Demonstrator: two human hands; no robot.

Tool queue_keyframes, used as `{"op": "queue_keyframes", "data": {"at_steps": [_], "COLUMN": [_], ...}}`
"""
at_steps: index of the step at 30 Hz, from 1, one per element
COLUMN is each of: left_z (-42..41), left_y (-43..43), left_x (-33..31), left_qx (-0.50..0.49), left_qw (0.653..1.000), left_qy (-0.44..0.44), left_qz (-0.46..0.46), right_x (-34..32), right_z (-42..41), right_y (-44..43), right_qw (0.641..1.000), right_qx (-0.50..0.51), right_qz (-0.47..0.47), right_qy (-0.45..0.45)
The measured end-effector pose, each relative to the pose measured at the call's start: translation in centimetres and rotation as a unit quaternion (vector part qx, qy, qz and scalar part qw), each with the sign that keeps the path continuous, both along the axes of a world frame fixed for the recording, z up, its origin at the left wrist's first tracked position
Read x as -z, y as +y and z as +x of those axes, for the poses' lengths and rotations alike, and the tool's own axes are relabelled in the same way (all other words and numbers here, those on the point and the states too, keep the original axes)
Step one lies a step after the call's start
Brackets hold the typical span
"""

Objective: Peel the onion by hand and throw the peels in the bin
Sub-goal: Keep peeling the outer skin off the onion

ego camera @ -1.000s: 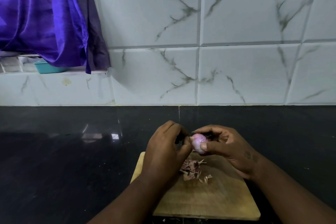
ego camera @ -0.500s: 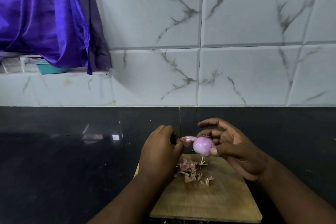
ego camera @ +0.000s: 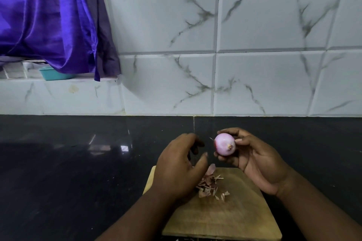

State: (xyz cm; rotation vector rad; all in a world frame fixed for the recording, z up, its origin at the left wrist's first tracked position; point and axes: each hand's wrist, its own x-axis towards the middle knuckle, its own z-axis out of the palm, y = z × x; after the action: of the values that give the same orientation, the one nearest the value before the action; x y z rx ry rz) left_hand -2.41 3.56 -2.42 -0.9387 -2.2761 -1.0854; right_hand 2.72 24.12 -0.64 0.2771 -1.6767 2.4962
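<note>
Onion (ego camera: 224, 146) up off the board, pale pink, root end facing the camera. The right hand (ego camera: 256, 164) grips it between thumb and curled fingers, above the far edge of the wooden cutting board (ego camera: 225, 217). The left hand (ego camera: 180, 168) hovers just beside it with its fingers loose and nothing in them, apart from the onion. Peels (ego camera: 210, 184) lie in a small heap on the board below, partly under that left hand. Black countertop (ego camera: 68, 162) all around.
</note>
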Motion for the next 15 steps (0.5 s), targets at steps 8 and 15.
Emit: {"op": "queue_keyframes", "data": {"at_steps": [8, 15], "left_z": [0.10, 0.45], "left_y": [-0.05, 0.47], "left_x": [-0.31, -0.11], "left_qx": [0.061, 0.070], "left_qw": [0.996, 0.988], "left_qy": [-0.005, -0.068], "left_qz": [0.072, 0.123], "right_x": [0.40, 0.40], "right_z": [-0.36, -0.11], "right_y": [-0.14, -0.81], "right_qw": [1.000, 0.999], "right_qx": [-0.020, -0.001], "right_qz": [0.000, 0.044], "right_qy": [-0.016, -0.008]}}
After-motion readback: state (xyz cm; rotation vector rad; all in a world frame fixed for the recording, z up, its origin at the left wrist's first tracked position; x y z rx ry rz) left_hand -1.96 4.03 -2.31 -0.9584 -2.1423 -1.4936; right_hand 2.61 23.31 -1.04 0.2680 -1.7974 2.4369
